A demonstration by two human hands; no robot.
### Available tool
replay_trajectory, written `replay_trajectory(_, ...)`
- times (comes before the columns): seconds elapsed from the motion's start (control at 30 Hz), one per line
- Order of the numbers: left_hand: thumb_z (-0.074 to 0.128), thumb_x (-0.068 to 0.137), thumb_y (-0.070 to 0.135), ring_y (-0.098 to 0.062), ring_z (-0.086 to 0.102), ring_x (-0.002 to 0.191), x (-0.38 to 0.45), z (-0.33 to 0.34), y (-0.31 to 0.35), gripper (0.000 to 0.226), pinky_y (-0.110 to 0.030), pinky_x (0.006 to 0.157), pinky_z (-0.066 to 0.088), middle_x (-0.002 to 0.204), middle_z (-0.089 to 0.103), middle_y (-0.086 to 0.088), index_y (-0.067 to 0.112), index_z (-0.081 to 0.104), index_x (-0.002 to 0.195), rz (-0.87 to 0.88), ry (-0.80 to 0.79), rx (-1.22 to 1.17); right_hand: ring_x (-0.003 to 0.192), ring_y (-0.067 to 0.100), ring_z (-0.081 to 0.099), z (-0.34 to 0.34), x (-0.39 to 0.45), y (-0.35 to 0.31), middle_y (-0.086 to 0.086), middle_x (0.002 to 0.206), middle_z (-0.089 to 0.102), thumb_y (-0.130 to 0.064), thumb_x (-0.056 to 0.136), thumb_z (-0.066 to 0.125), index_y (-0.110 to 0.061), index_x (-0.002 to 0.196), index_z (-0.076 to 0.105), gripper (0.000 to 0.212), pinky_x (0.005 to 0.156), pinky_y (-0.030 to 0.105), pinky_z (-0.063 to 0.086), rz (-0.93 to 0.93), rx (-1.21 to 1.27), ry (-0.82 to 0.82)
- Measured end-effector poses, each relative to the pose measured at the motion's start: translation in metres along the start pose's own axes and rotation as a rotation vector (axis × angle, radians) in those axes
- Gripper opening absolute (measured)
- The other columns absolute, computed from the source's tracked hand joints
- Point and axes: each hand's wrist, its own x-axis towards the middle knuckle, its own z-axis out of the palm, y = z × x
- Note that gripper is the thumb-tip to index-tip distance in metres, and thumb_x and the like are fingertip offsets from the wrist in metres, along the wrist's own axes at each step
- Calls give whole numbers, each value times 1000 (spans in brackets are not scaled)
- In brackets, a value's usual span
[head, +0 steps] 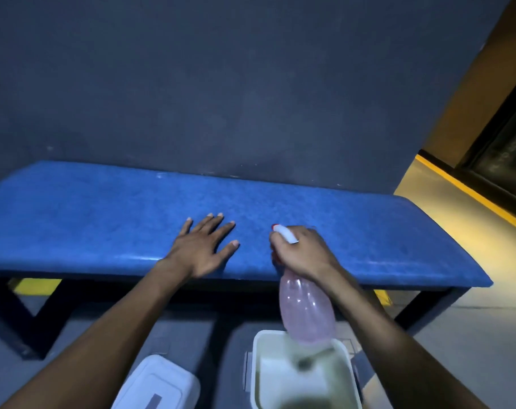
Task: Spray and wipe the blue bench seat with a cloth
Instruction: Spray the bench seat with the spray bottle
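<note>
tub (261, 376): sitting open on the floor right under the bottle, lid (159, 385) lying off to the left. If that bottle slips it probably lands in the tub or knocks it, and there looks to be liquid in there, so splash risk.
bottle (307, 314): pinkish clear spray bottle, tilted, nozzle aimed out over the seat. Heavy end hangs past the front edge, so a loose grip is the weak spot imo.
right hand (302, 253): wrapped tight round the bottle's neck and trigger, hovering at the front edge.
left hand (203, 246): open, fingers spread flat on the seat, holding nothing. It's just beside the nozzle's line, so it could catch the spray.
desk (103, 219): the blue padded seat, against the dark wall, looks dry.
cloth: can't see one anywhere. Spray could sit and run off the front before anyone wipes.
</note>
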Motion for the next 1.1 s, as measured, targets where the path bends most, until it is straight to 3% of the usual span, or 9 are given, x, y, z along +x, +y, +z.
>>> replay_trajectory(0.1,6,85,76,-10,14,155,-19,-6,-32,79,-49,124,8,168,18,9,43,24,155,-82,75,12,91,31,71,26,-2,-26,9,85,77,-51,80,36,-23,66,59,39,89,43,55,-50,-17,-78)
replay_trajectory(0.23,12,87,77,-10,17,154,-43,-8,-86,76,-49,124,9,166,24,11,44,28,154,-228,157,51,84,28,72,43,3,-41,2,70,77,-40,89,42,-9,71,68,44,91,43,54,-6,20,-131)
replay_trajectory(0.4,12,91,71,-14,24,152,-43,-9,-92,71,-49,120,14,162,33,12,42,36,151,-183,206,74,59,25,70,51,5,-40,2,66,74,-41,79,53,-8,80,71,38,81,51,61,105,210,-185)
replay_trajectory(0.53,9,93,70,-12,21,152,-45,-7,-96,67,-49,121,11,161,30,20,46,31,151,-152,201,71,60,26,74,46,4,-36,4,65,76,-42,82,47,-14,69,68,37,79,41,60,142,113,-162)
replay_trajectory(0.7,12,95,68,-12,20,152,-44,-7,-95,62,-49,121,8,161,30,20,48,31,150,-151,202,51,63,28,75,50,7,-26,8,70,77,-45,76,53,-13,69,69,37,87,51,61,162,140,-191)
replay_trajectory(0.93,17,92,71,-12,21,152,-48,-20,-105,66,-51,123,11,162,29,13,45,30,152,-130,144,32,67,28,74,71,-3,-62,9,74,78,-36,90,53,-6,78,70,36,76,40,59,34,150,-203)
replay_trajectory(1.1,15,90,68,-15,17,154,-69,-25,-159,69,-54,123,6,164,27,8,43,32,152,-375,216,29,59,20,68,91,1,-96,12,78,77,-33,89,55,-13,77,71,29,64,33,56,-15,240,-238)
